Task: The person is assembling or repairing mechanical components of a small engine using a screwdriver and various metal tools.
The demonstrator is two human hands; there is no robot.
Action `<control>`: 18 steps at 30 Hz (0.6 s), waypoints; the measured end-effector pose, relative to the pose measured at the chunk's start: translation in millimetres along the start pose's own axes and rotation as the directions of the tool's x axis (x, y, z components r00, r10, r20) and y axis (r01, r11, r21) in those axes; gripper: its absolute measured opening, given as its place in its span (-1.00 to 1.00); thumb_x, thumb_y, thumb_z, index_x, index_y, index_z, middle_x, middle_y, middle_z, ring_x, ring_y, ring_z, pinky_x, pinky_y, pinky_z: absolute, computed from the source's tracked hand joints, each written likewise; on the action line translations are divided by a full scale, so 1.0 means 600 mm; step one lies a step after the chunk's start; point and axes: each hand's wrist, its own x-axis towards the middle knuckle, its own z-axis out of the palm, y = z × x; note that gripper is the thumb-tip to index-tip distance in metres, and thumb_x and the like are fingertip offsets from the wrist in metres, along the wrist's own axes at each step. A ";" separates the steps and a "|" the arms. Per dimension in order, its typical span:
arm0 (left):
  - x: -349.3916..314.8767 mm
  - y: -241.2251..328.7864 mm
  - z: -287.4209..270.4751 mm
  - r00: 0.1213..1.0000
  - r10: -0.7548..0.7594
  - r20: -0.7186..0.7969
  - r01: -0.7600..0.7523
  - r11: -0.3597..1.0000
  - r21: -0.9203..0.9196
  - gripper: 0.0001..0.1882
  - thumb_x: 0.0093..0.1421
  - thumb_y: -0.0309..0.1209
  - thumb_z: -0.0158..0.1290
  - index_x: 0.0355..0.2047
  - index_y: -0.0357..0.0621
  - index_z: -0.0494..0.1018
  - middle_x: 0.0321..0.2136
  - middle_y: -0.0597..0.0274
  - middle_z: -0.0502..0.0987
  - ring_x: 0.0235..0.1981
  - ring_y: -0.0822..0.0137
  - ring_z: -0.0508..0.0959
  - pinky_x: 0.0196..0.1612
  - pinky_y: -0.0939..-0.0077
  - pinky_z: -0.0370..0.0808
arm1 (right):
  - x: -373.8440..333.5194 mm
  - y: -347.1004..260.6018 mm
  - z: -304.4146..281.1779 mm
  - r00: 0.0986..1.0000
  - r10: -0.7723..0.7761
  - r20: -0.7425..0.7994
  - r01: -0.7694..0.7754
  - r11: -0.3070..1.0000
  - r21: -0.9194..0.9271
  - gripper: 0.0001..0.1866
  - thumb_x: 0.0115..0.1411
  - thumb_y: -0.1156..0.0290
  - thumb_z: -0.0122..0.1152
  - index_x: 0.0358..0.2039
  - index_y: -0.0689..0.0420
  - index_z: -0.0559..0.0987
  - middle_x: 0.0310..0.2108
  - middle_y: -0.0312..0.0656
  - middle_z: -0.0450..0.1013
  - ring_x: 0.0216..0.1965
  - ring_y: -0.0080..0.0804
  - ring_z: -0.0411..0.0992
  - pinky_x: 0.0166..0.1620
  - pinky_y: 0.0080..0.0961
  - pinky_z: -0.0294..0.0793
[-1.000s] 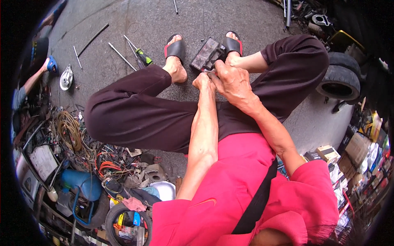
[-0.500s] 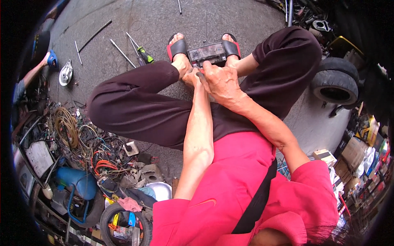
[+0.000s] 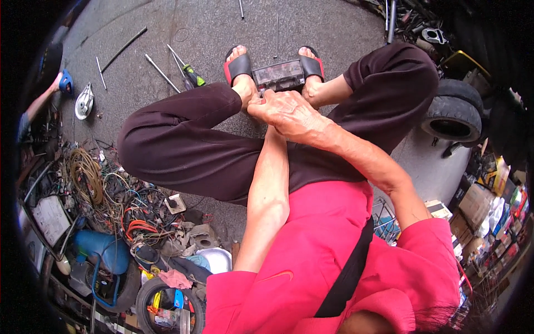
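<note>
A dark, box-shaped block with a smoky, see-through case, like a motorcycle battery (image 3: 279,75), stands on the ground between my sandalled feet. My right hand (image 3: 292,114) is just on the near side of it, back upward and fingers curled closed at the block's near left corner. Whatever those fingers grip is hidden. My left forearm (image 3: 267,183) reaches up beneath the right hand. That hand covers most of my left hand, so its fingers do not show.
A green-and-black screwdriver (image 3: 193,75) and a metal rod (image 3: 161,72) lie beyond my left knee. A round metal part (image 3: 84,101) sits farther left. Tangled wires (image 3: 89,172) and scrap fill the left side. Stacked small tyres (image 3: 453,117) stand at right. Another person's foot (image 3: 65,82) shows far left.
My right hand has turned and shifted slightly left and nearer, now lying over my left hand, which showed more before. The block stays between my feet.
</note>
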 end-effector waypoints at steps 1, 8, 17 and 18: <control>0.000 0.001 0.000 1.000 0.003 0.004 -0.003 1.000 0.002 -0.85 -0.05 -0.51 0.02 -0.56 -0.33 0.27 -0.54 0.03 0.43 -0.60 0.22 0.48 -0.54 0.30 0.48 | 0.000 0.001 0.001 0.999 -0.013 0.037 0.013 1.000 0.007 -0.75 -0.09 0.54 0.07 -0.34 0.13 0.33 -0.53 0.00 0.35 -0.52 -0.02 0.41 -0.47 -0.16 0.38; -0.003 0.006 -0.003 1.000 0.012 0.002 -0.011 1.000 -0.002 -0.84 -0.04 -0.49 0.01 -0.56 -0.32 0.28 -0.55 0.05 0.42 -0.62 0.22 0.47 -0.55 0.30 0.48 | 0.003 -0.009 -0.018 0.997 0.021 0.080 -0.010 0.990 -0.140 -0.74 -0.03 0.48 0.09 -0.28 0.18 0.34 -0.51 -0.02 0.39 -0.48 -0.10 0.47 -0.48 -0.22 0.43; 0.007 0.023 0.000 0.998 0.047 0.048 -0.045 0.998 -0.045 -0.83 -0.01 -0.45 0.01 -0.56 -0.30 0.28 -0.57 0.08 0.42 -0.64 0.22 0.46 -0.57 0.30 0.47 | 0.005 -0.021 -0.006 0.979 0.144 0.145 -0.101 0.957 -0.271 -0.77 -0.08 0.47 0.10 -0.39 0.26 0.34 -0.57 -0.03 0.42 -0.50 -0.13 0.48 -0.46 -0.26 0.45; 0.012 0.029 0.002 0.996 0.061 0.059 -0.058 0.997 -0.045 -0.83 -0.01 -0.44 0.01 -0.56 -0.30 0.28 -0.57 0.08 0.42 -0.64 0.22 0.46 -0.57 0.30 0.47 | 0.008 -0.020 -0.006 0.980 0.106 0.166 -0.059 0.962 -0.266 -0.77 -0.08 0.49 0.08 -0.38 0.26 0.33 -0.57 -0.04 0.42 -0.50 -0.13 0.48 -0.48 -0.26 0.45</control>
